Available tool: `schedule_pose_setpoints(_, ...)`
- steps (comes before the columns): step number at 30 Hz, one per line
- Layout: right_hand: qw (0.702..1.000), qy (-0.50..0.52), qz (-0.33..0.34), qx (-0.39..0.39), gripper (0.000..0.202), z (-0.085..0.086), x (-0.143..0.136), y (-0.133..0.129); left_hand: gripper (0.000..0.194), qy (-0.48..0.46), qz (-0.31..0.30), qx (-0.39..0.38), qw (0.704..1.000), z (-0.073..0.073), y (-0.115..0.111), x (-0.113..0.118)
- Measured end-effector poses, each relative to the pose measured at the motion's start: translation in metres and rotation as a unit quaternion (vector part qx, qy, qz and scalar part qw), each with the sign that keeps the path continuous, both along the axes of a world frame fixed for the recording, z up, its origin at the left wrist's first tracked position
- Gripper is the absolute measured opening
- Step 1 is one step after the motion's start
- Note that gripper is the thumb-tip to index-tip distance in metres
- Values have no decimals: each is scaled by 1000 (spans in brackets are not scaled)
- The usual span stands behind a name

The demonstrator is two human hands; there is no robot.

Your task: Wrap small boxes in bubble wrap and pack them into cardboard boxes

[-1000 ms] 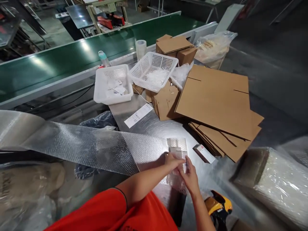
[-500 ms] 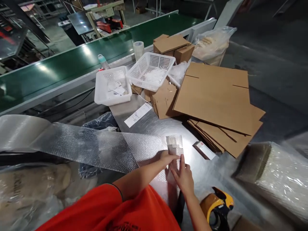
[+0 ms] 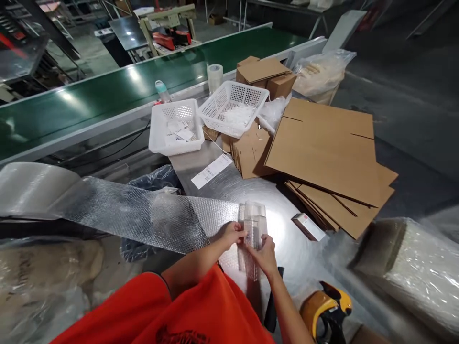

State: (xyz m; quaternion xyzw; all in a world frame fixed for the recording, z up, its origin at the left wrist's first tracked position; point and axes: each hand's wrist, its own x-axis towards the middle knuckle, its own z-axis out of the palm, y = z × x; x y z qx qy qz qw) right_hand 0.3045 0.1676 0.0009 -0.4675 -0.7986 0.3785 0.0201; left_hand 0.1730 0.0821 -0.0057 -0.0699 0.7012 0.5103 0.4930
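Note:
A long strip of bubble wrap [image 3: 136,217] runs from a roll at the left across the steel table [image 3: 287,229]. Its right end is rolled around a small box, forming a wrapped bundle [image 3: 254,224]. My left hand [image 3: 231,234] grips the bundle's left side where the strip joins it. My right hand [image 3: 264,253] holds the bundle from below and on the right. A second small box [image 3: 308,227], white with a dark side, lies on the table just right of my hands.
Flat cardboard sheets [image 3: 326,148] are stacked at the right. Two white baskets [image 3: 175,126] [image 3: 233,107], a tape roll [image 3: 214,76] and brown boxes [image 3: 263,74] sit behind, by a green conveyor [image 3: 107,95]. A yellow tape dispenser [image 3: 326,306] lies near my right arm.
My hands have rolled the box further into the bubble wrap. The bundle has moved left along the strip and now stands more upright.

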Motion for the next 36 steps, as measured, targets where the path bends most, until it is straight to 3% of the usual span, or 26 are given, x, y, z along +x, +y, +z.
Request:
schedule_pose_setpoints(3, 990, -121, 34, 67, 65, 6, -20, -27, 10, 46, -16, -60, 997, -8, -12, -4)
schedule_pose_setpoints(5, 972, -199, 44, 114, 62, 10, -32, -43, 9, 88, -31, -94, 991, -11, -15, -3)
schedule_pose_setpoints(11, 943, -265, 55, 195, 45, 19, -46, -69, 10, 174, -68, -110, 976, -6, -19, -3)
schedule_pose_setpoints(14, 947, -234, 87, 201, 48, 30, -43, -72, 12, 163, -72, -105, 978, -6, -29, -12)
schedule_pose_setpoints(17, 955, -152, 135, 216, 46, 36, -42, -74, 13, 150, -39, -107, 982, -11, -42, -24)
schedule_pose_setpoints(20, 957, -39, 189, 215, 42, 29, -49, -82, 15, 115, 3, -85, 990, -16, -52, -30)
schedule_pose_setpoints(23, 947, 43, 204, 244, 42, 12, -59, -99, 14, 43, 49, -34, 997, -15, -64, -35)
schedule_pose_setpoints(28, 956, 48, 220, 186, 50, -7, -73, -135, 62, -103, 86, 77, 988, -4, -88, -51)
schedule_pose_setpoints(31, 973, -25, 186, 132, 65, -6, -73, -133, 71, -182, 30, 168, 968, -2, -81, -46)
schedule_pose_setpoints(36, 986, -120, 76, 87, 71, -3, -45, -80, 74, -93, -78, 177, 977, -12, -27, -14)
